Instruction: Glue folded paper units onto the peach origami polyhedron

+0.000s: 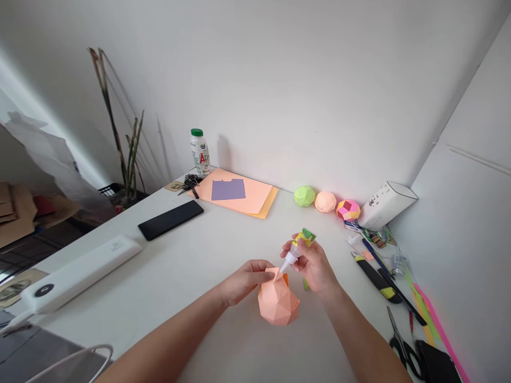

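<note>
A faceted orange paper ball (277,303), partly assembled, sits low over the white desk (191,266) in front of me. My left hand (245,279) pinches a paper flap at its top. My right hand (313,266) grips a small glue bottle (298,244) with a yellow-green label, tilted so its white nozzle touches that flap.
Three finished paper balls, green (304,196), peach (325,201) and pink-yellow (348,210), line the back wall beside a white box (387,205). Coloured paper sheets (235,197), a drink bottle (199,152), keys, a black phone (171,219), a utility knife (375,276), pens and scissors (403,346) lie around.
</note>
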### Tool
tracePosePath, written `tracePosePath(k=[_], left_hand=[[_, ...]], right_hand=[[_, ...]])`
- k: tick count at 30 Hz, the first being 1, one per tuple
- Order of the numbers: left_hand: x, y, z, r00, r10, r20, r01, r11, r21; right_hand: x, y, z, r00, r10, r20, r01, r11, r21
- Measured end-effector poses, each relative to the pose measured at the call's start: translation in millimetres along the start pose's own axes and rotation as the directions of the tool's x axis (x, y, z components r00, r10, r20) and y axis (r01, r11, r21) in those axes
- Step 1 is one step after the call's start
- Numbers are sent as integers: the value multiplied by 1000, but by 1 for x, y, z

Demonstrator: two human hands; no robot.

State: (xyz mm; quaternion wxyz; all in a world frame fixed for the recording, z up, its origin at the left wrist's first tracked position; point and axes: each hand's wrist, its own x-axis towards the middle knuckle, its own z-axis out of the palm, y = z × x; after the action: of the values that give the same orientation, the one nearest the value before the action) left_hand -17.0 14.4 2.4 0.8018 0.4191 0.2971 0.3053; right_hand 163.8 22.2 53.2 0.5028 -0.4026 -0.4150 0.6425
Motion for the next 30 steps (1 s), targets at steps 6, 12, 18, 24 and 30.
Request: tracePosePath(k=[6, 12, 18, 24, 30], left_hand=[[2, -1, -2, 1000, 14, 21, -13, 1000, -21], [3, -3, -4, 999, 23, 37, -22, 999, -40], [3, -1, -2, 999, 19, 36, -18, 999, -38], [1, -1, -1, 999, 18, 31, -17, 999, -35], [1, -1, 0, 999, 21, 29, -20, 999, -36]], right_hand=[[7, -3, -8, 998, -21, -67, 20, 1000, -5], [32, 0, -46, 975, 25, -219, -63, 984, -167], [25, -4, -35, 990, 39, -134, -57, 989, -135], [-8, -9, 4, 932, -328, 157, 354, 915, -192], [-17, -7, 9, 842, -454, 293, 533, 783, -319]])
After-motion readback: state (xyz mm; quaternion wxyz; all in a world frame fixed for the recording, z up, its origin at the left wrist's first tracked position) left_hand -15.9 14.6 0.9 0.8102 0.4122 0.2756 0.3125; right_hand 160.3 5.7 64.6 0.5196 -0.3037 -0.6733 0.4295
